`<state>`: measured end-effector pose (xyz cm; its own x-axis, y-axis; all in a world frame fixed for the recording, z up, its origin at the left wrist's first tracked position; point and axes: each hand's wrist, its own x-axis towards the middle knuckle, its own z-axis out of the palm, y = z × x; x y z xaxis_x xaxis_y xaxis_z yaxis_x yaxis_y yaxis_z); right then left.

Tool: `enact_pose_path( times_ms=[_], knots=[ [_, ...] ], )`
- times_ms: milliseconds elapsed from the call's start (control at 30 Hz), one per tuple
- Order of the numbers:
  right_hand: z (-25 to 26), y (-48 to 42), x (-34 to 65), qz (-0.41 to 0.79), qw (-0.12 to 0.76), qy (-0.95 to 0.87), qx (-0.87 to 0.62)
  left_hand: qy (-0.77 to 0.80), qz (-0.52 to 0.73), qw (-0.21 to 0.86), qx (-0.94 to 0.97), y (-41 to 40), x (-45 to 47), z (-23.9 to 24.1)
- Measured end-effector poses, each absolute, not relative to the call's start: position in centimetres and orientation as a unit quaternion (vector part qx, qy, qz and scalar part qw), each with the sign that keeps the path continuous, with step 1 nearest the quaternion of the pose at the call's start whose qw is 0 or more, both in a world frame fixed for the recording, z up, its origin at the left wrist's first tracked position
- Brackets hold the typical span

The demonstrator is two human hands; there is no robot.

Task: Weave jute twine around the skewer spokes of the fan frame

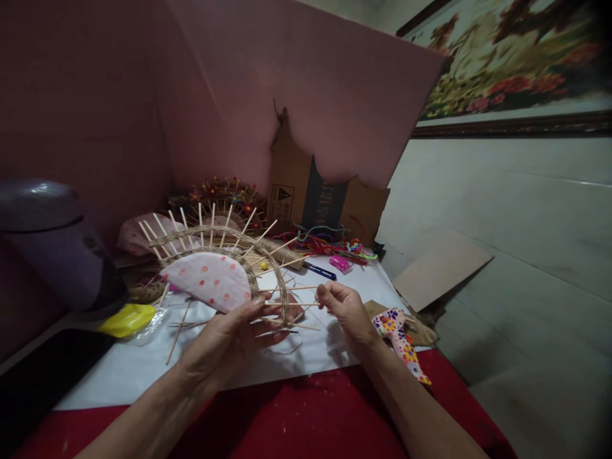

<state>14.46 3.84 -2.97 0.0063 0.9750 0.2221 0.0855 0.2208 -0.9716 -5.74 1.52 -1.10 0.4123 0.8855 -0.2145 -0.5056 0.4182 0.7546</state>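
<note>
A half-round craft piece (210, 280), faced with white cloth dotted in red, is held up over the white table covering. Thin wooden sticks (231, 220) fan out from its curved edge, with a braided twine band (273, 253) running across them in an arc. My left hand (229, 338) supports the piece at its lower right corner, thumb in front and fingers behind. With thumb and fingertips pinched, my right hand (348, 312) grips the outer end of one of the lowest sticks on the right. Loose sticks (178, 335) lie on the table beneath.
A dark blue utility knife (319, 270) and a pink packet (340, 264) lie behind the hands. Colourful cords (320, 242) rest before torn cardboard (296, 185). On the right is a flower-patterned piece (401, 338); left, a yellow packet (128, 320) and a purple container (52, 236).
</note>
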Motion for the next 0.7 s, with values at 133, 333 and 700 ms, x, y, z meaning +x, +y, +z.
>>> enact_pose_path(
  times_ms=[133, 333, 700],
  knots=[
    [-3.3, 4.1, 14.5, 0.512, 0.544, -0.519, -0.415, 0.29, 0.433, 0.797, 0.303, 1.7, -5.7, -1.2],
    [-2.2, 3.4, 14.6, 0.615, 0.524, -0.477, -0.346, 0.322, 0.439, 0.762, 0.35, 1.6, -5.5, -1.0],
    [-1.5, 2.4, 14.4, 0.186, 0.516, -0.706, -0.447, 0.377, 0.363, 0.742, 0.42, 1.2, -5.2, -1.1]
  ],
)
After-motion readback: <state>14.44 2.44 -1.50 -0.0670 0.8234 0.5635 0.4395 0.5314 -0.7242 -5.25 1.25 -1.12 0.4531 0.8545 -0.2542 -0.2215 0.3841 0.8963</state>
